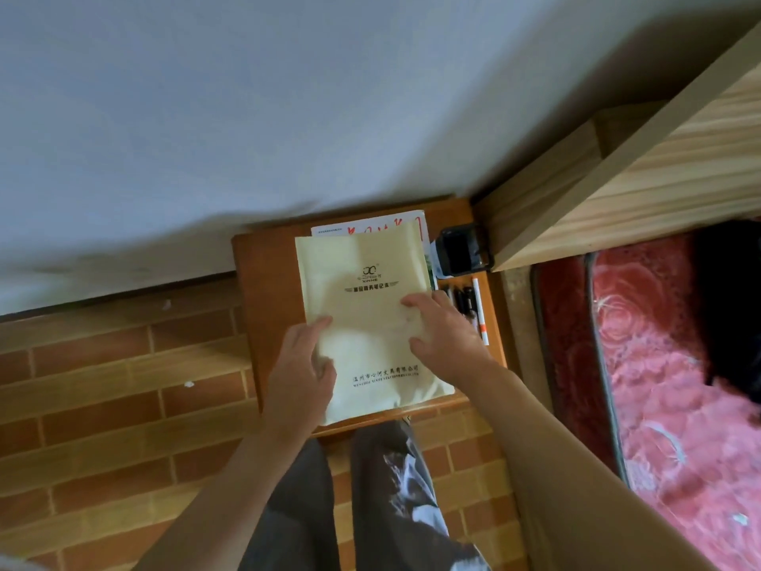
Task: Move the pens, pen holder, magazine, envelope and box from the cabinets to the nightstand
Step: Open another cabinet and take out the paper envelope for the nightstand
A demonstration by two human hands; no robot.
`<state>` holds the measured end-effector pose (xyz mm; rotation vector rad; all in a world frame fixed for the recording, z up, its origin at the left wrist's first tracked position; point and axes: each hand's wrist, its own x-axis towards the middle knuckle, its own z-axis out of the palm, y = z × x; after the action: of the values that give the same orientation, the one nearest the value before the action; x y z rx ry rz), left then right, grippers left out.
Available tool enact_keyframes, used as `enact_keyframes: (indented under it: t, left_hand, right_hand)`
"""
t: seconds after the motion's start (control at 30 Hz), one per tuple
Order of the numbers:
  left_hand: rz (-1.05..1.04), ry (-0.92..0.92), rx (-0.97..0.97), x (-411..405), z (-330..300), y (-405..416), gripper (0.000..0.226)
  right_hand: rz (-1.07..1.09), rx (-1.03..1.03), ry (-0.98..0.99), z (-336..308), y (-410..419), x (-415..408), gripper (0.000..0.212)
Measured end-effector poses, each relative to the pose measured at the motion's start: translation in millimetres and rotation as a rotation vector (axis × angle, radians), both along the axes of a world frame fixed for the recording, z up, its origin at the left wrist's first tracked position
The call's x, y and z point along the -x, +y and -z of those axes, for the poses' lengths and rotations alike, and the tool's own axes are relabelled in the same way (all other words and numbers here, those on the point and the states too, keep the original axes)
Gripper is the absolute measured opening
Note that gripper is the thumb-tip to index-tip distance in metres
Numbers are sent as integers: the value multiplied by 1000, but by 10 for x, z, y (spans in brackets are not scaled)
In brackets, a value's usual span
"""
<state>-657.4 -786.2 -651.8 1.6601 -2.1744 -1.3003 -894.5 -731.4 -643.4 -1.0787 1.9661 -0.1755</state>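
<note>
Both hands, left [302, 364] and right [442, 327], reach forward, fingers spread flat.

Bare forearms without sleeves, dark grey trousers [304, 508] with white patches on the right leg.

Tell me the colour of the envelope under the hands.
Pale yellow-cream envelope with dark printed text, seen in the head view.

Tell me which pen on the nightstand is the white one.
The white pen with the orange tip, lying farthest right, nearest the nightstand edge by the bed. The other pens beside it are dark.
</note>
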Motion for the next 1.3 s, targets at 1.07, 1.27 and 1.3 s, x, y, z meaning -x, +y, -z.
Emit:
enact_keyframes:
  t: [1.07, 1.27, 1.3]
  left_hand:
    - [609, -296, 227, 203, 593, -84, 73]
    - [653, -334, 224, 201, 568, -127, 74]
    - [650, -333, 219, 202, 562, -130, 74]
  right_hand:
    - [-154, 179, 141, 587, 432, 356, 58]
    - [-192, 126, 166, 599, 415, 379, 56]
    - [-202, 121, 168, 595, 399, 376, 56]
